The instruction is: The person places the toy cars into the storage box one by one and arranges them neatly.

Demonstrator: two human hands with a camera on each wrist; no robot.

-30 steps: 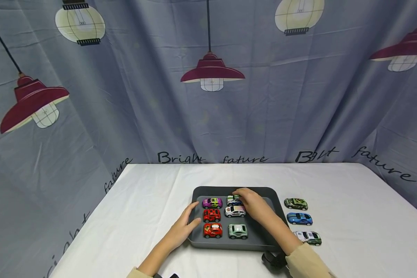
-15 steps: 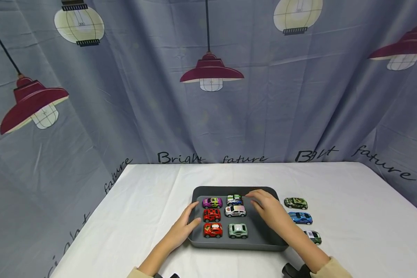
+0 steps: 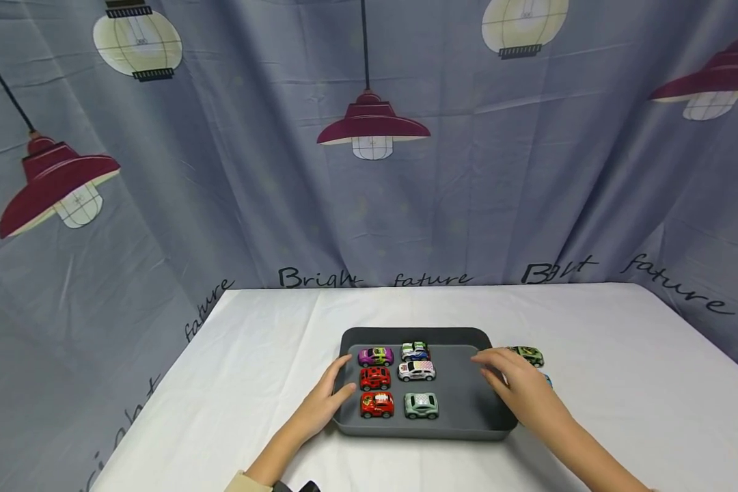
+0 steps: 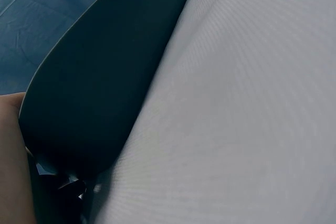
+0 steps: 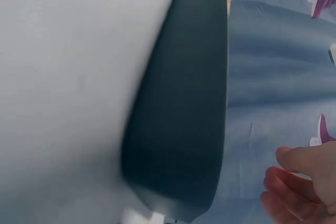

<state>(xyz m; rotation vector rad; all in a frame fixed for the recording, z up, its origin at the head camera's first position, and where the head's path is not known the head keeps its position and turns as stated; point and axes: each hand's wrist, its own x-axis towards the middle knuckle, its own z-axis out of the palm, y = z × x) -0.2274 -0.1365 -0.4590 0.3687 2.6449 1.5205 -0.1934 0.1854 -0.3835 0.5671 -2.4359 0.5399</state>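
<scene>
My left hand [image 3: 316, 406] rests at the left rim of a dark grey tray [image 3: 464, 393], fingers extended and thumb over the inside edge. Over the tray's right rim hovers my right hand [image 3: 519, 383]; the right wrist view shows loosely bent fingers [image 5: 286, 184] with nothing between them. Toy cars stand in two columns in the tray: a purple car [image 3: 375, 356] and two red cars [image 3: 377, 404] on the left, then a white-green-blue car [image 3: 415, 351], a white car [image 3: 416, 370] and a mint car [image 3: 421, 405].
Right of the tray on the white tablecloth [image 3: 270, 342] sits a green camouflage toy car [image 3: 531, 355], partly behind my right hand. Only a sliver of a blue car [image 3: 548, 380] shows past the hand. A grey-blue curtain [image 3: 252, 171] with printed lamps hangs behind the table.
My right hand has moved right from the white-green-blue car, leaving it in the tray, to the right rim. It now covers the cars outside more. The left hand has stayed put.
</scene>
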